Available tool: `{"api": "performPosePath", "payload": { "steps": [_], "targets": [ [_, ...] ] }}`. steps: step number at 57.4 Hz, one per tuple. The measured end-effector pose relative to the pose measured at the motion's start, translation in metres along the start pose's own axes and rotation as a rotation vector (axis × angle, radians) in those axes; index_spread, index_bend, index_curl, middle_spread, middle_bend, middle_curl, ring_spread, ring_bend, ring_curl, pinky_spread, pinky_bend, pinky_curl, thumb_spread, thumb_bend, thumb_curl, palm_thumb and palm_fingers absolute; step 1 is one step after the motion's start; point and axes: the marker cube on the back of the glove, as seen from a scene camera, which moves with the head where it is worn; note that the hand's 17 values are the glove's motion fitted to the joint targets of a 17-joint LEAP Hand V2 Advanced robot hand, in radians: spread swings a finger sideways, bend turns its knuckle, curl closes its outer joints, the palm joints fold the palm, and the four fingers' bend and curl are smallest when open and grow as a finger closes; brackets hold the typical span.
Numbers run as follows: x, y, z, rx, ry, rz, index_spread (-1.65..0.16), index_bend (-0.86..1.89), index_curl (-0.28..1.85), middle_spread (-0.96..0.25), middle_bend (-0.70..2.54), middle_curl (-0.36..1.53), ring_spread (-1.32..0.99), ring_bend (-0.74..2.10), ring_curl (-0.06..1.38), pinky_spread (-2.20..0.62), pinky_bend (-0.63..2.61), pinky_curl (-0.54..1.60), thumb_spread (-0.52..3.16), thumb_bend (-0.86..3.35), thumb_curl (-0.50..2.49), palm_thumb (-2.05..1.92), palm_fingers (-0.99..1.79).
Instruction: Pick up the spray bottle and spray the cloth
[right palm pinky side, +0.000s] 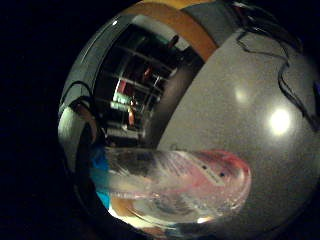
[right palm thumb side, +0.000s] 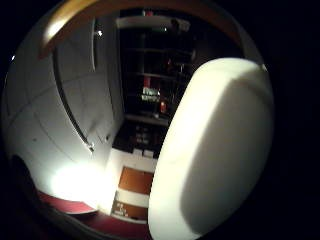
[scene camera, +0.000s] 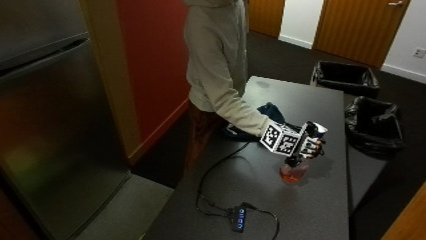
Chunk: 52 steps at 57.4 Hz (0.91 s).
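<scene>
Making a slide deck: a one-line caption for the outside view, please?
Gloved right hand grips spray bottle above grey table; blue cloth behind.

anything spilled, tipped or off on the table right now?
Nothing stands out. The spray bottle stands upright on the table, pinkish liquid inside, with no spill visible around it. The gloved right hand grips its top. The dark blue cloth lies crumpled further back, apart from the bottle.
</scene>
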Motion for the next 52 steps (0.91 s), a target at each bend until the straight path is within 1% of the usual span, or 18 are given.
{"api": "performPosePath", "payload": {
  "steps": [5, 14, 23, 27, 35, 41, 47, 52],
  "targets": [
    [-0.023, 0.004, -0.002, -0.152, 0.08, -0.097, -0.22, 0.36, 0.52, -0.17, 0.58, 0.53, -0.21, 0.6, 0.46, -0.25, 0.31, 0.38, -0.01, -0.03, 0.69, 1.09, 1.36],
    [-0.078, 0.02, -0.007, -0.411, 0.307, -0.33, -0.21, 0.38, 0.54, -0.17, 0.6, 0.54, -0.21, 0.62, 0.47, -0.25, 0.32, 0.39, -0.08, -0.03, 0.7, 1.09, 1.36],
    [-0.133, 0.043, -0.017, -0.582, 0.491, -0.504, -0.2, 0.38, 0.55, -0.17, 0.61, 0.54, -0.21, 0.62, 0.48, -0.26, 0.33, 0.39, -0.12, -0.03, 0.7, 1.09, 1.35],
    [-0.156, 0.058, -0.024, -0.667, 0.608, -0.613, -0.2, 0.38, 0.55, -0.17, 0.62, 0.54, -0.21, 0.63, 0.48, -0.26, 0.33, 0.39, -0.13, -0.03, 0.7, 1.09, 1.35],
    [-0.182, 0.107, -0.02, -0.757, 0.88, -0.861, -0.2, 0.38, 0.56, -0.17, 0.62, 0.54, -0.21, 0.63, 0.49, -0.26, 0.34, 0.39, -0.14, -0.03, 0.7, 1.08, 1.35],
    [-0.19, 0.149, -0.017, -0.817, 1.008, -1.045, -0.2, 0.38, 0.56, -0.17, 0.62, 0.54, -0.21, 0.63, 0.49, -0.26, 0.34, 0.39, -0.14, -0.03, 0.7, 1.08, 1.35],
    [-0.186, 0.202, -0.003, -0.851, 1.108, -1.142, -0.2, 0.37, 0.56, -0.17, 0.63, 0.54, -0.21, 0.63, 0.49, -0.26, 0.34, 0.39, -0.14, -0.03, 0.7, 1.08, 1.35],
    [-0.169, 0.24, 0.004, -0.89, 1.174, -1.219, -0.21, 0.38, 0.56, -0.17, 0.62, 0.54, -0.21, 0.63, 0.49, -0.26, 0.34, 0.39, -0.14, -0.03, 0.7, 1.08, 1.35]
  ]
}}
